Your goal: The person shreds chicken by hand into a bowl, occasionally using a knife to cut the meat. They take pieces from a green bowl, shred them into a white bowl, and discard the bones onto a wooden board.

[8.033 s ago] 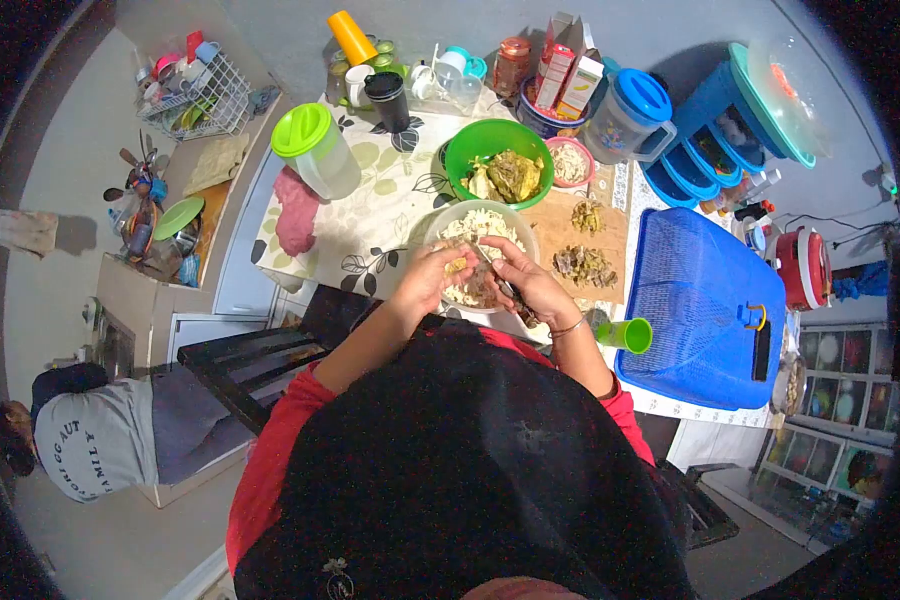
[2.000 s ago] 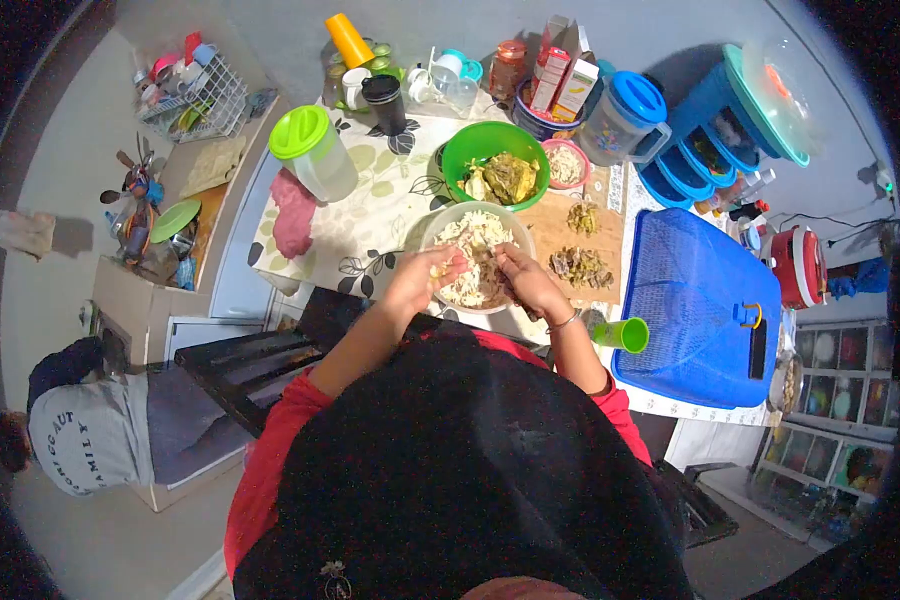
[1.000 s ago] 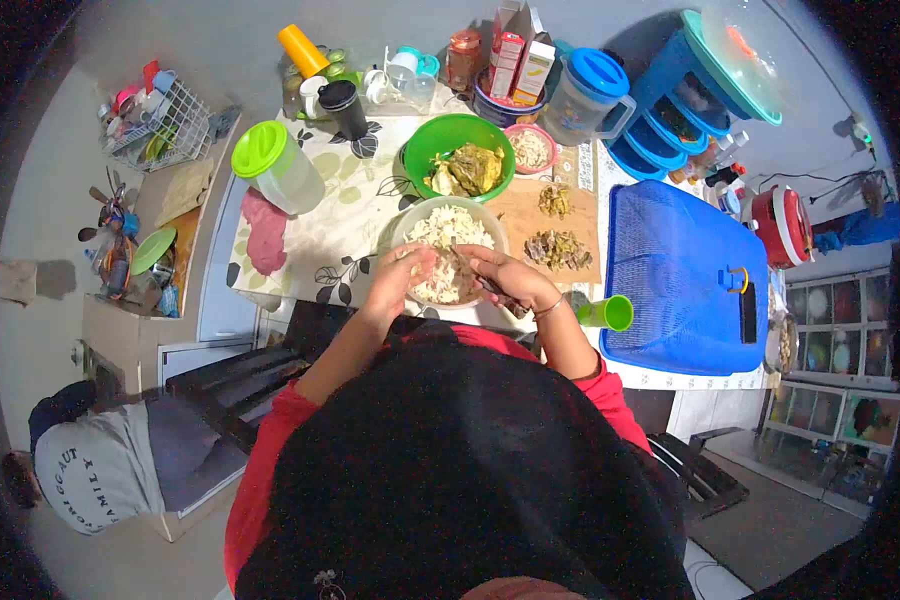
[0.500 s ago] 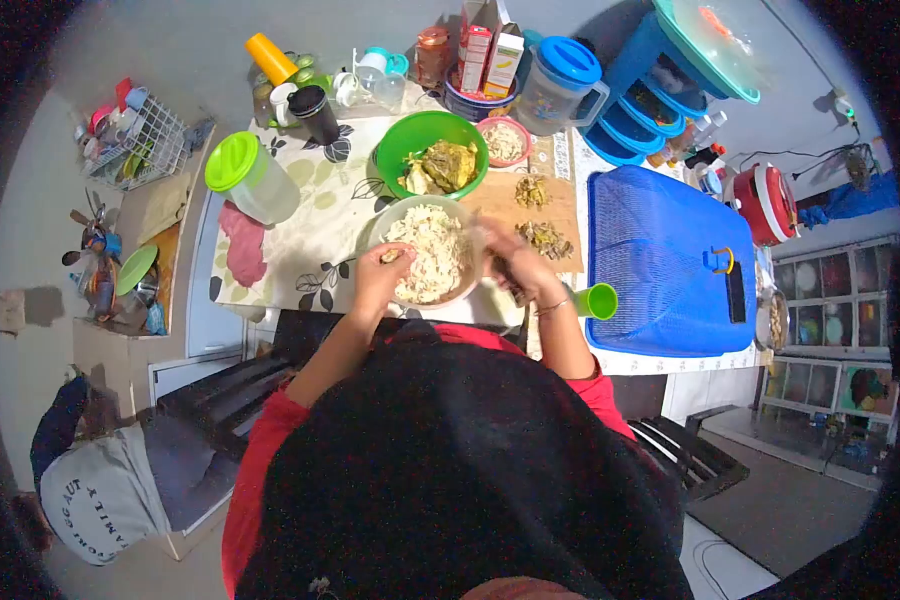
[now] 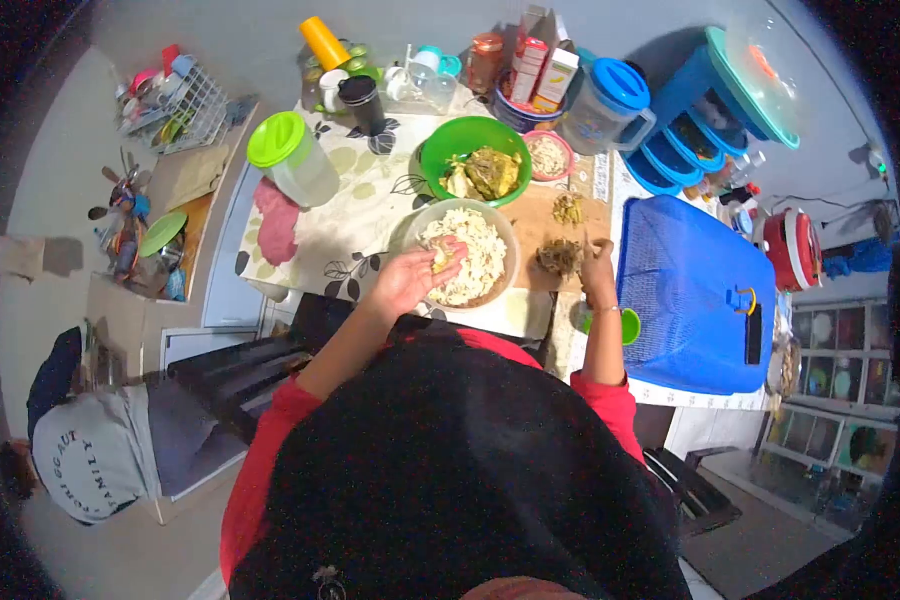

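Note:
My left hand point(image 5: 420, 280) is palm up over a pale bowl point(image 5: 515, 265) of shredded light meat. A small yellowish piece of meat point(image 5: 439, 261) lies in its curled fingers. My right hand point(image 5: 598, 272) is at the right edge of a brown board point(image 5: 535, 215), fingers pinched together; what they hold, if anything, is too small to make out. Beside it on the board is a dark pile of scraps point(image 5: 557, 258), with a smaller yellowish pile point(image 5: 567, 208) behind. A green bowl point(image 5: 435, 150) with large yellowish cooked pieces stands behind the pale bowl.
Close to my right forearm are a green cup point(image 5: 629, 326) and a large blue mesh cover point(image 5: 695, 290). A pink bowl point(image 5: 568, 160) and a blue-lidded jug point(image 5: 610, 105) stand at the back. A green-lidded pitcher point(image 5: 295, 160) and pink cloth point(image 5: 275, 222) are left.
My right hand has gone from beside the pale bowl to the board's right edge. My left hand has turned palm up and reached further over the bowl. The whole view has shifted slightly.

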`<state>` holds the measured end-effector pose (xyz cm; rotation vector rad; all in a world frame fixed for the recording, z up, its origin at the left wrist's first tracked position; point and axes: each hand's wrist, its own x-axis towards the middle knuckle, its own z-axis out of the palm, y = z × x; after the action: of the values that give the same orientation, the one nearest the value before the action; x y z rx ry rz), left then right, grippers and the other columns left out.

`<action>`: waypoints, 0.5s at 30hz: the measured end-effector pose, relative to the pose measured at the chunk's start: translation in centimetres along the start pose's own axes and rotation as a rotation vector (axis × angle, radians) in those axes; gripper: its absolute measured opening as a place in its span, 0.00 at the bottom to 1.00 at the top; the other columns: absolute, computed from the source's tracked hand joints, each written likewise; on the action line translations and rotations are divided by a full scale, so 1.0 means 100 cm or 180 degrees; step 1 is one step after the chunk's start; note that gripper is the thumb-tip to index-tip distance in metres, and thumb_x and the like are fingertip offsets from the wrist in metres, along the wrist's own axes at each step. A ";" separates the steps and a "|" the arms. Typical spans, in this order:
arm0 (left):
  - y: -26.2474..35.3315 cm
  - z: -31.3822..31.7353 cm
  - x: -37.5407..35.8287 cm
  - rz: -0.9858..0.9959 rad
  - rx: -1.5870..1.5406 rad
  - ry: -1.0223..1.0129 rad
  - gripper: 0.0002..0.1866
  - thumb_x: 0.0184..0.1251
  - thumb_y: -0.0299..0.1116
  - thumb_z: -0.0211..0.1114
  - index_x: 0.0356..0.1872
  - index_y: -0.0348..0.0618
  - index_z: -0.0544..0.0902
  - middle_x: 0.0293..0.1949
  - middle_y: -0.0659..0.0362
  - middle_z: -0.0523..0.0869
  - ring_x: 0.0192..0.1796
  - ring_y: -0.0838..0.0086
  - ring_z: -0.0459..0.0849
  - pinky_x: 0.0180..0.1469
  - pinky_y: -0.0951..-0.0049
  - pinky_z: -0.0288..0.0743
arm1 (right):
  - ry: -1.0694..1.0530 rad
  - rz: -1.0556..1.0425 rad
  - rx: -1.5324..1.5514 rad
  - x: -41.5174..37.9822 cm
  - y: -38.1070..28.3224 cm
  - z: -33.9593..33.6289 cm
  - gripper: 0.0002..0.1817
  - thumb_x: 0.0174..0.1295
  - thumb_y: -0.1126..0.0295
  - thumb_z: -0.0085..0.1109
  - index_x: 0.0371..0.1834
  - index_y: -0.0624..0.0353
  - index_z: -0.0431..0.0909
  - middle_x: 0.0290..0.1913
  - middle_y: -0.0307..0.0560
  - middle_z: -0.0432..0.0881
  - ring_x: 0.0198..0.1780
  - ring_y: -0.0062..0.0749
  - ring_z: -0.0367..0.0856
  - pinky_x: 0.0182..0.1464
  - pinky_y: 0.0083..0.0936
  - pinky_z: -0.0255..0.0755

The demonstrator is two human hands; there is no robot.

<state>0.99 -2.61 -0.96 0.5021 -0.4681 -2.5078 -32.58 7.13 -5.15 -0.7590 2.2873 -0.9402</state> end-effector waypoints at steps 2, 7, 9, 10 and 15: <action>-0.002 0.003 0.001 0.0161 0.0214 -0.0021 0.23 0.68 0.25 0.48 0.63 0.27 0.61 0.63 0.42 0.67 0.68 0.59 0.64 0.70 0.60 0.56 | -0.0801 -0.0546 0.0580 -0.049 -0.059 0.009 0.14 0.67 0.63 0.44 0.55 0.51 0.65 0.25 0.39 0.70 0.19 0.20 0.65 0.16 0.20 0.58; -0.001 0.014 0.000 0.0470 0.0558 0.0009 0.22 0.69 0.25 0.50 0.62 0.32 0.63 0.60 0.51 0.72 0.61 0.66 0.72 0.66 0.66 0.63 | -0.3164 -0.0370 0.1674 -0.126 -0.126 0.050 0.22 0.70 0.65 0.40 0.67 0.41 0.57 0.28 0.35 0.68 0.20 0.15 0.62 0.21 0.13 0.58; -0.001 0.012 0.000 0.0683 0.0766 0.0099 0.21 0.68 0.25 0.51 0.61 0.32 0.65 0.59 0.51 0.72 0.60 0.68 0.73 0.64 0.67 0.65 | -0.3132 -0.0505 0.1703 -0.132 -0.129 0.065 0.22 0.70 0.68 0.40 0.67 0.42 0.56 0.28 0.35 0.68 0.22 0.16 0.62 0.24 0.15 0.60; -0.001 0.010 0.000 0.0790 0.0872 0.0142 0.21 0.68 0.25 0.52 0.61 0.33 0.65 0.59 0.51 0.73 0.59 0.70 0.73 0.63 0.68 0.66 | -0.2992 -0.0656 0.1664 -0.133 -0.129 0.072 0.23 0.70 0.69 0.42 0.67 0.42 0.56 0.28 0.35 0.69 0.24 0.16 0.62 0.26 0.17 0.62; -0.006 0.006 0.001 0.1147 0.0927 0.0442 0.15 0.66 0.22 0.53 0.53 0.34 0.71 0.52 0.52 0.78 0.52 0.71 0.79 0.56 0.70 0.72 | -0.2694 -0.0938 0.1295 -0.134 -0.129 0.076 0.23 0.70 0.71 0.42 0.67 0.43 0.54 0.26 0.34 0.68 0.26 0.17 0.61 0.30 0.18 0.63</action>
<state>0.41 -2.06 -0.68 0.6347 -0.7988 -2.0563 -14.51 5.10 3.51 -1.0641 1.2324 -0.9261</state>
